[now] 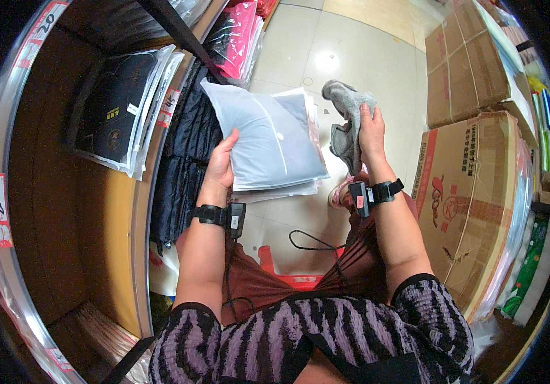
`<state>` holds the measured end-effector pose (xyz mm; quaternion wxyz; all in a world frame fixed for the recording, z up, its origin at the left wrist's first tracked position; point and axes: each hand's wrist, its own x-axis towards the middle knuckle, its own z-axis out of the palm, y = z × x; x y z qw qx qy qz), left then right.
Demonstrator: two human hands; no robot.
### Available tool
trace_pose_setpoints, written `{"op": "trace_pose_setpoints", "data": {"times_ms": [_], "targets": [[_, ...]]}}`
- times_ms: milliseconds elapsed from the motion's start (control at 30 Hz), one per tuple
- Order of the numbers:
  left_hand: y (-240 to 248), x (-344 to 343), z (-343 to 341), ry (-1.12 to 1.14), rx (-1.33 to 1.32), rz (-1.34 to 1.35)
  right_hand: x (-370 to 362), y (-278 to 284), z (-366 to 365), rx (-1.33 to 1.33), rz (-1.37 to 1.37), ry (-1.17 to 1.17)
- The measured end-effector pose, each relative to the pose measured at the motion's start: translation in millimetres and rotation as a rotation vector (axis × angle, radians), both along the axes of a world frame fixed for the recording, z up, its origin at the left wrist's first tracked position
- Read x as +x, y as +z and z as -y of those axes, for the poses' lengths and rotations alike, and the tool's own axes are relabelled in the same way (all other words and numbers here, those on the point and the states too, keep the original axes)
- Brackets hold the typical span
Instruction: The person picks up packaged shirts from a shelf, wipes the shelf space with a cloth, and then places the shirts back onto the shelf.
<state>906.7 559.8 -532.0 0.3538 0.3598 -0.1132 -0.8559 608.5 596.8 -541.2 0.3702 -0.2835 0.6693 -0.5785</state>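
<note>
My left hand (222,160) grips the near left edge of a small stack of clear plastic packages (275,144), its thumb on top and the other fingers hidden underneath. The top package holds something pale blue-grey and folded; its exact kind cannot be made out. To the right, my right hand (371,136) is closed around a crumpled grey cloth (348,121), which hangs in folds beside the packages without touching them. A black strap with a small box sits on each wrist.
On the left, a shelf holds bagged dark garments (115,105), with folded black garments (182,153) beside it. Pink packages (239,41) lie beyond. Cardboard boxes (467,192) stand at the right. A red stool (287,280) and a loose black cable (316,246) are near my legs.
</note>
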Motion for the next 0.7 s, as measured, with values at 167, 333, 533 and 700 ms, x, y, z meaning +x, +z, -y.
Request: {"op": "trace_pose_setpoints", "data": {"times_ms": [167, 333, 533, 700], "targets": [[-20.8, -0.7, 2.3, -0.055, 0.02, 0.071, -7.9, -0.5, -4.4, -0.02, -0.07, -0.004], [-90.3, 27.5, -10.1, -0.228, -0.269, 0.781, 9.6, 4.0, 2.0, -0.033, -0.028, 0.098], [-64.1, -3.6, -11.6, -0.353, -0.421, 1.558, 4.9, 2.8, -2.0, -0.005, 0.637, 0.199], [-12.9, -32.7, -11.4, -0.31, -0.372, 0.776, 51.4, 26.3, -6.0, -0.048, 0.694, 0.465]]}}
